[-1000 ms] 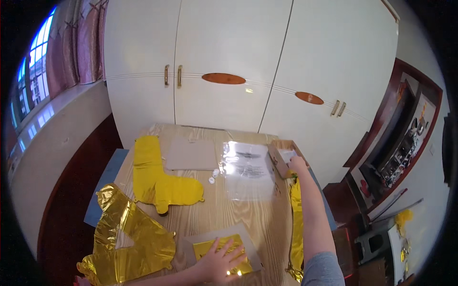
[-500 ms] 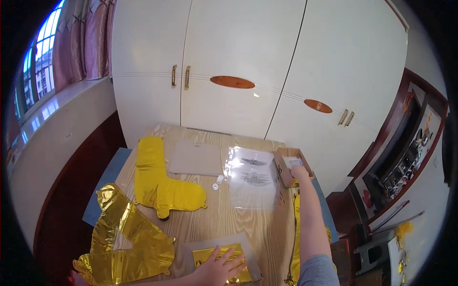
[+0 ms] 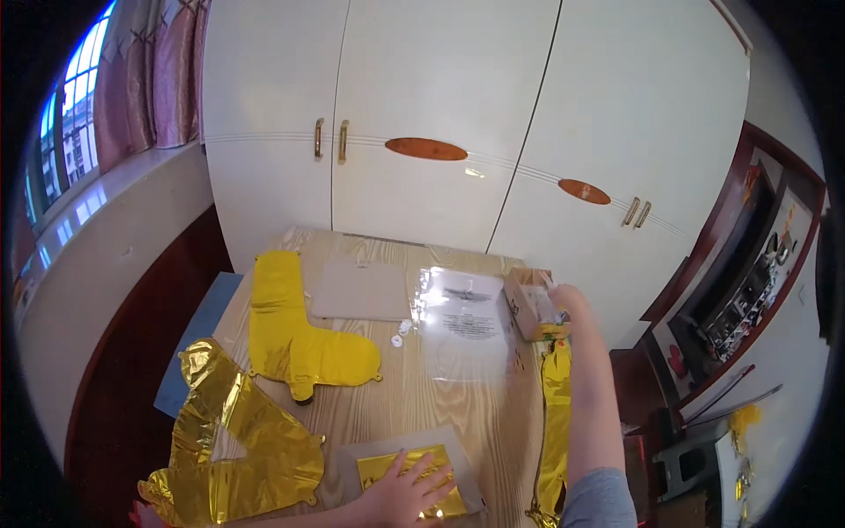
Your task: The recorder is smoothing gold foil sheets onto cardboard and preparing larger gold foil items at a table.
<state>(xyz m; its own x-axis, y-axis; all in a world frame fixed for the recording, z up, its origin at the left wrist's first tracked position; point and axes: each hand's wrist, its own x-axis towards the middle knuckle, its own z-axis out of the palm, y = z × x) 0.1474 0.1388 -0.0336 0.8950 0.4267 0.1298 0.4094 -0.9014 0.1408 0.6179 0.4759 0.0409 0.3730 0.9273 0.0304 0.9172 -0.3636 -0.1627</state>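
At the far left of the counter lies a shiny gold foil balloon, flat, with 1 hole in its middle. Above it is an L-shaped gold foil balloon, also flat. Next comes a flat grey sheet, with small white rings just beside its lower right corner; they are too tiny to count. Nearer the person, the left hand lies on a folded gold foil piece, its fingers spread out, hiding part of it. That foil sits on a grey backing. Farther right is a clear plastic bag with blurry print. Then comes an open cardboard box; what is inside is hard to make out. The right hand is at its right side, and I can't tell what its fingers are doing. The right arm partly covers a long gold foil strip.
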